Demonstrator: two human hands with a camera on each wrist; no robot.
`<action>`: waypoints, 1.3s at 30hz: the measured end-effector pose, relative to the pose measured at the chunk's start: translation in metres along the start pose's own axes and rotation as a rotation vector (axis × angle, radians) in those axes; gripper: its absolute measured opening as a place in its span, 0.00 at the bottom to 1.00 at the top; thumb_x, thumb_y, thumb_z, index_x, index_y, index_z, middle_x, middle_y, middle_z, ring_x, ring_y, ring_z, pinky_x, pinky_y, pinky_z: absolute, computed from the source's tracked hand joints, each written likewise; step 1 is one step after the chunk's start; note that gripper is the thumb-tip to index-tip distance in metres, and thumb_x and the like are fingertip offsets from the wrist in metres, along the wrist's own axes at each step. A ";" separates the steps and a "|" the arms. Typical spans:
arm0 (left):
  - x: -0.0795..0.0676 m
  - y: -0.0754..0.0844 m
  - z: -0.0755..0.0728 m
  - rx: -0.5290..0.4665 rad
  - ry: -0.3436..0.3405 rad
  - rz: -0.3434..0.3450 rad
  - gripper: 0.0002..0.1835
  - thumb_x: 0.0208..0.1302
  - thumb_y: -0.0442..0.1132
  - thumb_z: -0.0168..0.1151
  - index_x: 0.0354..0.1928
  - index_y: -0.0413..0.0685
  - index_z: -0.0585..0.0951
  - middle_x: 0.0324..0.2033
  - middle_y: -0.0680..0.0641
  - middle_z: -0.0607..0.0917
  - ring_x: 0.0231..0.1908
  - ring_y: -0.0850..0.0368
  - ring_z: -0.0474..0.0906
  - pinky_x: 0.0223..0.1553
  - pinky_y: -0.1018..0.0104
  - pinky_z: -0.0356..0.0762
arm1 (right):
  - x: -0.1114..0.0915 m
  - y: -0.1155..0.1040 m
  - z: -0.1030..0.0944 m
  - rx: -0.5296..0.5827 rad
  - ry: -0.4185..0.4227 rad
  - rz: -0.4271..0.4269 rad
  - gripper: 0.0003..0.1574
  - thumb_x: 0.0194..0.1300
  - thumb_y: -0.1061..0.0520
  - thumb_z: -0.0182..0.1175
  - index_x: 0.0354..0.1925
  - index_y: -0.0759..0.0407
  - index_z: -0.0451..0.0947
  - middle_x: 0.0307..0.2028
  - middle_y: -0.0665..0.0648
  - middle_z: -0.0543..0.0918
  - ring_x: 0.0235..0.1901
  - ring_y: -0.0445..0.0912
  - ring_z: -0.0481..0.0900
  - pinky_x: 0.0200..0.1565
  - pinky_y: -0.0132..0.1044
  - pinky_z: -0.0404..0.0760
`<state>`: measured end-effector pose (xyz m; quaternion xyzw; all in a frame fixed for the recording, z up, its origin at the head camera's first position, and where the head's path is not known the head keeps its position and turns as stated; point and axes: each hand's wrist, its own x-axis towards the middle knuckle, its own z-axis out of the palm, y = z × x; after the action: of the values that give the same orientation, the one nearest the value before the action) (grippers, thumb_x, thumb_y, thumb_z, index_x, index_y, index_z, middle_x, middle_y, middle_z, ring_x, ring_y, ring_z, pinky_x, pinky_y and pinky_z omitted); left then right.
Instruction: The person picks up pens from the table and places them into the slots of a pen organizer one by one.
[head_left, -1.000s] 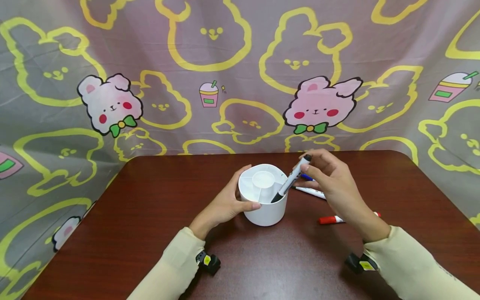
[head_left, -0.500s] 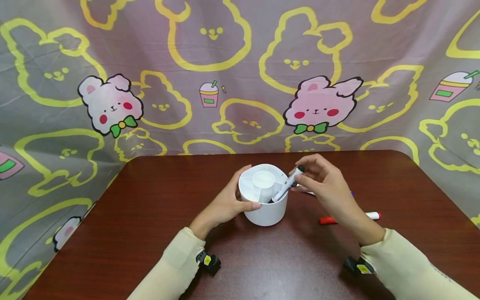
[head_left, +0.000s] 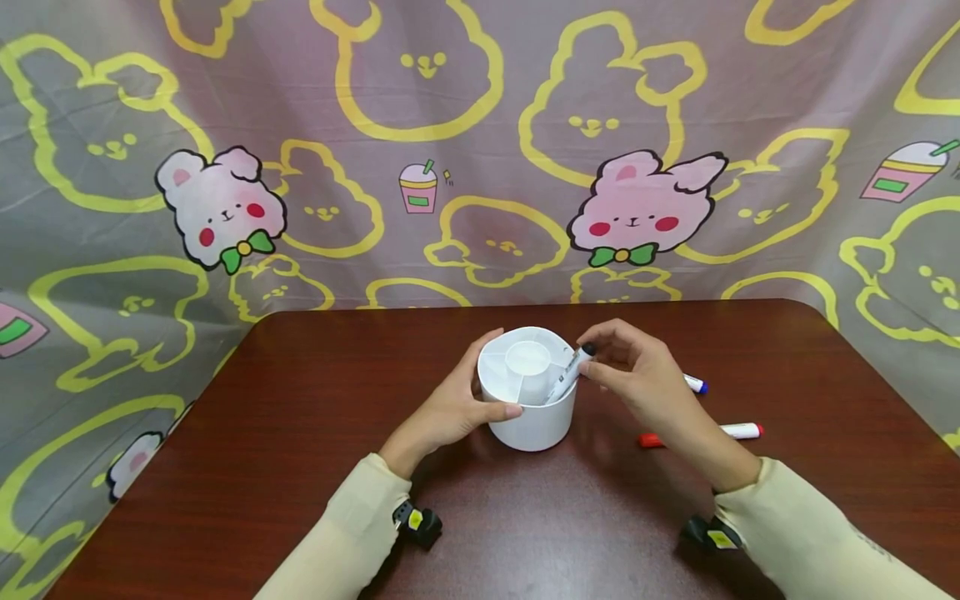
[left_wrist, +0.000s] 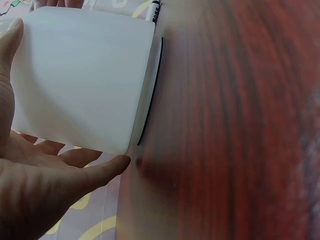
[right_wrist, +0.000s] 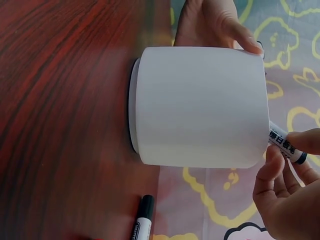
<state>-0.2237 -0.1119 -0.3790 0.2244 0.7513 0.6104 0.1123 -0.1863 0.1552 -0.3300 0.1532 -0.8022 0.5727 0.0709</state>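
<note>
Round white divided organizer (head_left: 532, 429), standing on brown table (head_left: 495, 517). Left hand (head_left: 450, 400): fingers and thumb gripping organizer's left wall. Right hand (head_left: 648, 379): pinching black-ended whiteboard marker (head_left: 567, 375), slanted into organizer's right-front compartment. Loose, right of organizer: red-capped marker (head_left: 742, 431); blue-ended marker (head_left: 696, 384), farther back; black-capped marker (right_wrist: 145, 212).

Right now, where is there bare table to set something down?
Bare: the table left of the left hand, and nearer, between both sleeves. Crowded: the white organizer, where the right hand holds a black-ended marker, and right of it, with a red-capped marker and blue-ended marker.
</note>
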 end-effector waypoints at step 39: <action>-0.005 0.007 -0.009 -0.050 -0.037 -0.017 0.56 0.59 0.29 0.76 0.83 0.59 0.55 0.76 0.45 0.67 0.73 0.46 0.69 0.70 0.51 0.72 | -0.009 0.002 -0.019 -0.058 -0.027 -0.015 0.16 0.69 0.66 0.67 0.54 0.59 0.79 0.46 0.52 0.86 0.37 0.42 0.86 0.39 0.34 0.85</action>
<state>-0.2224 -0.1208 -0.3711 0.2262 0.7356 0.6237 0.1370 -0.1800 0.1753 -0.3279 0.1648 -0.8182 0.5465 0.0688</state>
